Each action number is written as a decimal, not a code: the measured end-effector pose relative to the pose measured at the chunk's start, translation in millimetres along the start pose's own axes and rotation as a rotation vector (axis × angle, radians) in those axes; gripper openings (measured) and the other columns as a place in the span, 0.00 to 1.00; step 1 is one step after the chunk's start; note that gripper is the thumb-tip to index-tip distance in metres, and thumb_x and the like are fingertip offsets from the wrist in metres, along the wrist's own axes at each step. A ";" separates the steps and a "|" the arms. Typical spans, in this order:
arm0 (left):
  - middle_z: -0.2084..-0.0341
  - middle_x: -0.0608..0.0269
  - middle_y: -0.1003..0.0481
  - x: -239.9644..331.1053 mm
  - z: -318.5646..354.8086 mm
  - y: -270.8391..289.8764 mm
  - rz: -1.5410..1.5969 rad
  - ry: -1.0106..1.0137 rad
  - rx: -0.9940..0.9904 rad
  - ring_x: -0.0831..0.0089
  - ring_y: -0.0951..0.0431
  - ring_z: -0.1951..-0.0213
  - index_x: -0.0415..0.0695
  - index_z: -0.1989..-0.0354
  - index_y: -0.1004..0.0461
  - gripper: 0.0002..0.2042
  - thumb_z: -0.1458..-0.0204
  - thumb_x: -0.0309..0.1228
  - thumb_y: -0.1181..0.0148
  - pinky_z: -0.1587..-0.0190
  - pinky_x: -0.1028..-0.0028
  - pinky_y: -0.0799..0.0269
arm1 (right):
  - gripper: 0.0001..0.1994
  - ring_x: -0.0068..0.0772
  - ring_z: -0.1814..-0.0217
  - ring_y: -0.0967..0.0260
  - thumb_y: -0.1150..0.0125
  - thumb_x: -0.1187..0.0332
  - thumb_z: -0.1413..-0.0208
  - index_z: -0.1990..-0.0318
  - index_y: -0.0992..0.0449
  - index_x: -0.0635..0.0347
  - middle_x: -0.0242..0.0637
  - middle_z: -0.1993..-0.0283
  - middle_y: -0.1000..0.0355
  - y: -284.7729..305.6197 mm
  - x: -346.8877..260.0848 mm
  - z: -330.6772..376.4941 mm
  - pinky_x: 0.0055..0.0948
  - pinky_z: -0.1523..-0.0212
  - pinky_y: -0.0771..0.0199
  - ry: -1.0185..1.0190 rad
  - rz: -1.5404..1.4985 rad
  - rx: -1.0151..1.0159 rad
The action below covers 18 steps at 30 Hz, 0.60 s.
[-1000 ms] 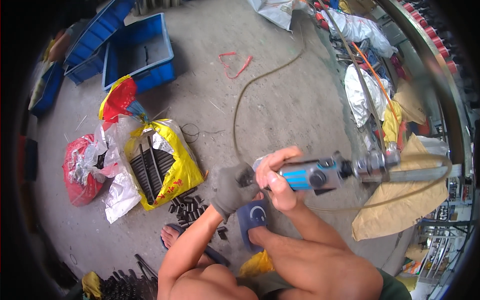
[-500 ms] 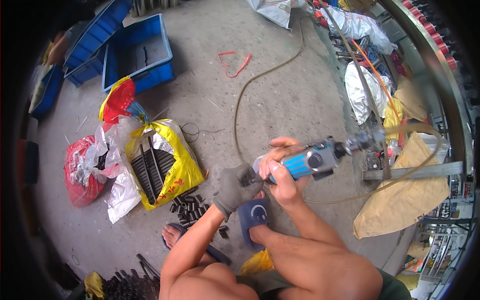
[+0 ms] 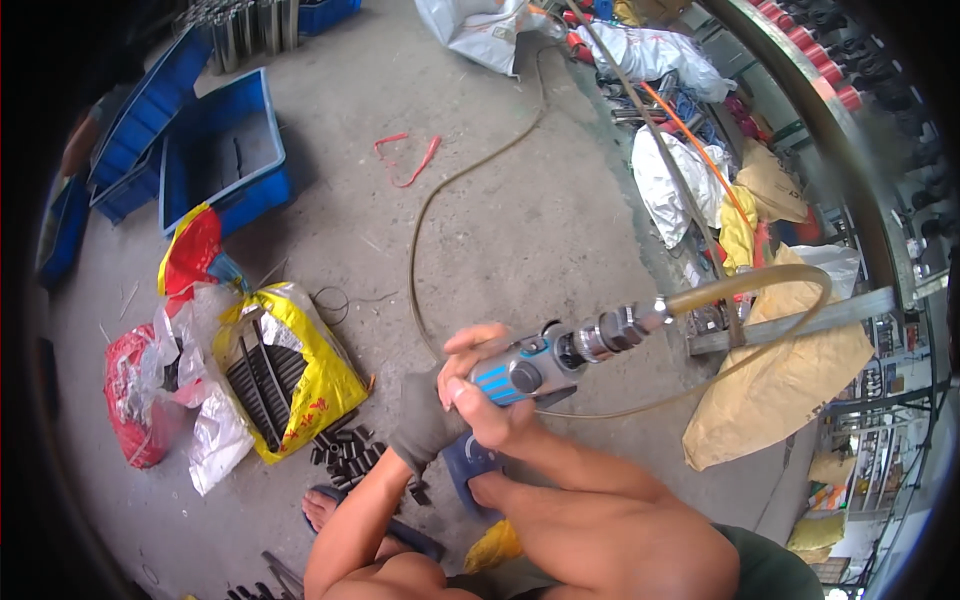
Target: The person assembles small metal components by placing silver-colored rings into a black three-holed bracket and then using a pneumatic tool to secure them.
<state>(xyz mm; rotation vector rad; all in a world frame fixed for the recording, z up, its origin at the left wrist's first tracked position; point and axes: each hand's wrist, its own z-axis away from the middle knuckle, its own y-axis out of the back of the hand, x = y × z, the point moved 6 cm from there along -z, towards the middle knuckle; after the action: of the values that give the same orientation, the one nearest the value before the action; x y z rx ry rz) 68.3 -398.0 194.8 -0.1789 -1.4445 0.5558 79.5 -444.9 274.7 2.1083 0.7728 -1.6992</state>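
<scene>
Right hand [image 3: 490, 400] is wrapping the blue-and-grey pneumatic tool [image 3: 535, 368], fingers [image 3: 470, 345] curled tight round its body, thumb lying along the near side. Left hand [image 3: 425, 425], in a grey glove, is sitting against the tool's front end, just left of the tool; fingers look closed but I cannot tell what, if anything, they are pinching, as the right hand is covering that spot.

The tool is being held in the air above the person's knees, nose pointing left, air hose [image 3: 760, 285] coming off its right end and looping back across the concrete floor [image 3: 520, 200].

Risks as I judge them:
- Gloved fingers are sitting right at the tool's working end; a trigger squeeze could snag the glove.
- Hose loop is hanging slack right of the tool, close to the tan sack [image 3: 775, 400]; a tug there could twist the tool in the grip.
- Short dark metal sleeves [image 3: 345, 450] are lying loose on the floor below-left of the tool, near the bare foot in a sandal [image 3: 330, 510]: slip or stub hazard.
- Yellow bag of dark rods [image 3: 285, 375] is lying open left of the tool; could spill.
</scene>
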 end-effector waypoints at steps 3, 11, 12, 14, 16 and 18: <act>0.65 0.67 0.31 -10.1 -4.9 -11.7 0.226 -0.036 -0.177 0.76 0.31 0.57 0.43 0.60 0.28 0.20 0.51 0.47 0.46 0.43 0.78 0.35 | 0.12 0.25 0.64 0.28 0.38 0.75 0.45 0.54 0.31 0.62 0.36 0.66 0.27 11.0 0.2 1.5 0.30 0.59 0.26 -0.035 -0.049 0.038; 0.71 0.49 0.22 14.4 5.0 49.1 -0.760 -0.011 -0.152 0.55 0.21 0.67 0.41 0.62 0.20 0.19 0.50 0.47 0.35 0.59 0.58 0.27 | 0.20 0.27 0.69 0.29 0.37 0.66 0.45 0.48 0.30 0.66 0.36 0.69 0.27 3.6 5.2 -27.7 0.29 0.60 0.25 -0.052 -0.123 0.144; 0.79 0.46 0.21 20.5 4.6 53.5 -0.864 0.011 -0.143 0.51 0.18 0.74 0.41 0.67 0.16 0.20 0.54 0.49 0.32 0.67 0.55 0.25 | 0.22 0.28 0.71 0.30 0.38 0.63 0.45 0.46 0.31 0.67 0.36 0.70 0.27 10.8 -1.6 -30.3 0.29 0.62 0.25 -0.053 -0.119 0.178; 0.80 0.44 0.23 55.7 42.9 92.6 -0.916 -0.028 -0.019 0.48 0.20 0.75 0.38 0.72 0.20 0.17 0.51 0.44 0.32 0.67 0.56 0.25 | 0.22 0.29 0.68 0.29 0.38 0.65 0.45 0.46 0.31 0.68 0.37 0.67 0.27 -1.4 2.9 -26.9 0.30 0.59 0.25 -0.099 -0.150 0.219; 0.79 0.43 0.24 97.0 79.2 120.6 -0.902 0.066 0.069 0.50 0.22 0.76 0.37 0.74 0.22 0.17 0.48 0.41 0.31 0.68 0.58 0.26 | 0.22 0.30 0.65 0.29 0.38 0.66 0.45 0.45 0.30 0.68 0.39 0.65 0.27 -11.4 -3.2 -20.7 0.30 0.57 0.25 -0.157 -0.132 0.202; 0.79 0.44 0.24 126.5 131.6 162.3 -0.897 -0.001 0.246 0.56 0.24 0.79 0.35 0.72 0.22 0.16 0.46 0.38 0.31 0.70 0.61 0.28 | 0.21 0.32 0.62 0.28 0.38 0.67 0.44 0.45 0.29 0.69 0.41 0.62 0.26 -26.8 -15.5 -16.3 0.30 0.54 0.26 -0.188 -0.099 0.145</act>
<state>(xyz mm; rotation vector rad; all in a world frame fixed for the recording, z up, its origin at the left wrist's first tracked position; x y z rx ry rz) -96.5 -227.6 253.5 0.6417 -1.2826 -0.0143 74.2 -417.5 295.8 1.9929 0.7277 -2.0277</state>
